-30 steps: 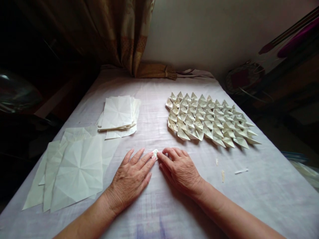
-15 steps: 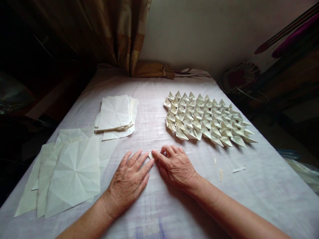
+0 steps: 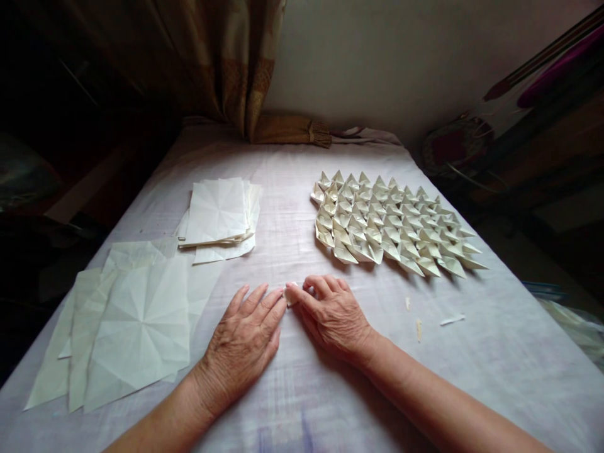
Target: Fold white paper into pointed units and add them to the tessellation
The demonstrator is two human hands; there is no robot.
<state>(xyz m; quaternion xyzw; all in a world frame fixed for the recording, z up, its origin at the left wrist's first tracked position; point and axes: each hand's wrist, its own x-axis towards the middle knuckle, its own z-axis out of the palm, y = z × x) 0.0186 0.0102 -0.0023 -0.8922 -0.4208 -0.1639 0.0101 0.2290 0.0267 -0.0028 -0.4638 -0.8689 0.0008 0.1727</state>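
Note:
A small folded piece of white paper point(image 3: 291, 298) lies on the cloth between my hands, mostly covered by fingers. My left hand point(image 3: 246, 333) rests flat with its fingers stretched out, the index fingertip at the paper's left edge. My right hand point(image 3: 336, 321) has its fingers curled, and its index finger presses on the paper from the right; its thumb is partly hidden underneath. Beyond it on the right stand several folded paper boats point(image 3: 391, 220), packed in close rows.
Creased paper sheets point(image 3: 141, 327) are spread at the left, with a neater paper stack point(image 3: 219, 211) behind them. Thin paper scraps point(image 3: 453, 320) lie right of my right arm. A pale cloth point(image 3: 283, 182) covers the table, and a brown curtain point(image 3: 250, 82) hangs at its far end.
My left fingers have drawn slightly off the folded paper, so more of it shows. My right hand stays nearly in place.

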